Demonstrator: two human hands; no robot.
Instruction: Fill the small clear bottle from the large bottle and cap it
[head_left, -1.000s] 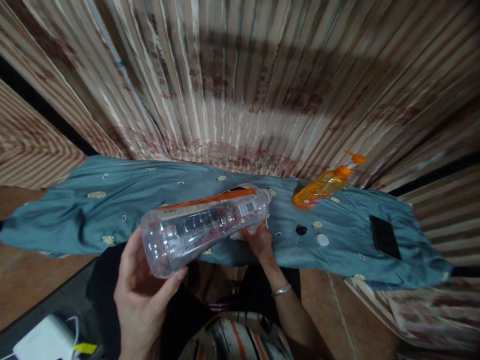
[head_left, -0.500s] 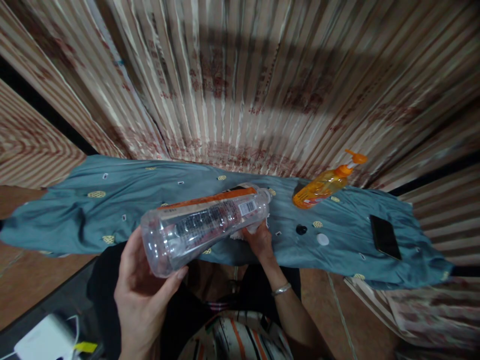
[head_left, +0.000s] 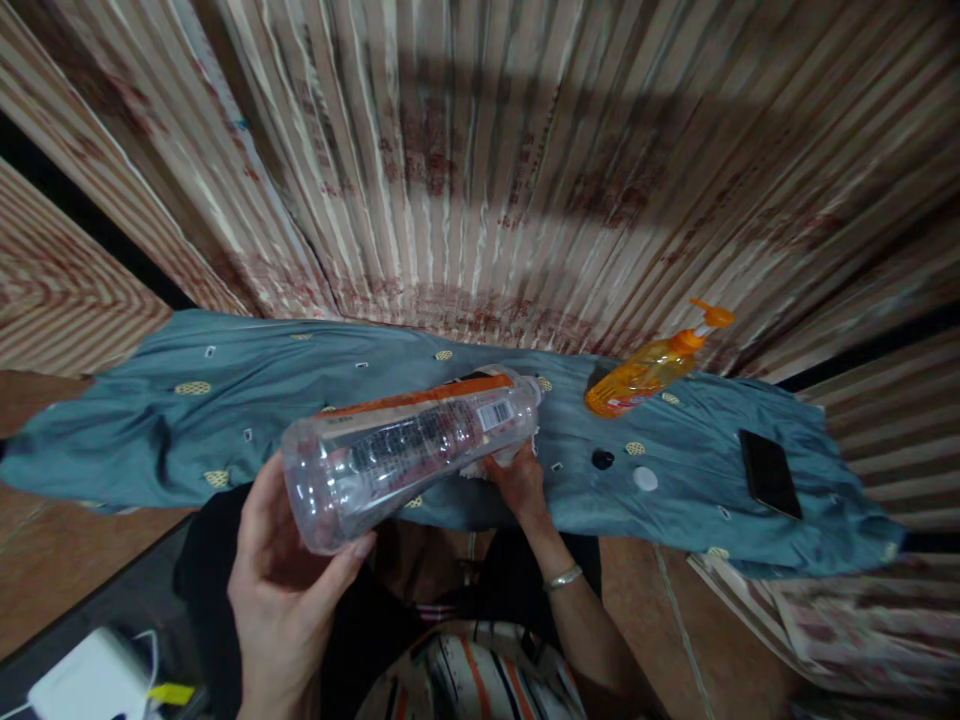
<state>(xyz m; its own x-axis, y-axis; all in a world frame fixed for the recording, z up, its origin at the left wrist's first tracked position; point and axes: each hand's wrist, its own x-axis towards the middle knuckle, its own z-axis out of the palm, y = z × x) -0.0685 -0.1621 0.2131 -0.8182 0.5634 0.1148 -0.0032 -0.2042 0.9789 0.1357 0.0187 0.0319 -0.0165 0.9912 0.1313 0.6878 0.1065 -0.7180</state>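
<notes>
A clear plastic bottle (head_left: 409,450) with an orange-edged label lies on its side in the air, its base toward me and its open neck pointing away. My left hand (head_left: 289,580) grips its base end from below. My right hand (head_left: 517,478) is under the neck end, holding a white cloth (head_left: 487,462) against the bottle; most of the cloth is hidden. Both hands hover over the front edge of a teal cloth (head_left: 225,410) with small patterns.
On the teal cloth to the right stand an orange pump bottle (head_left: 652,368), a small black cap (head_left: 602,459), a white cap (head_left: 645,479) and a black phone (head_left: 769,472). Striped curtains hang behind. A white device with cables (head_left: 90,680) sits at lower left.
</notes>
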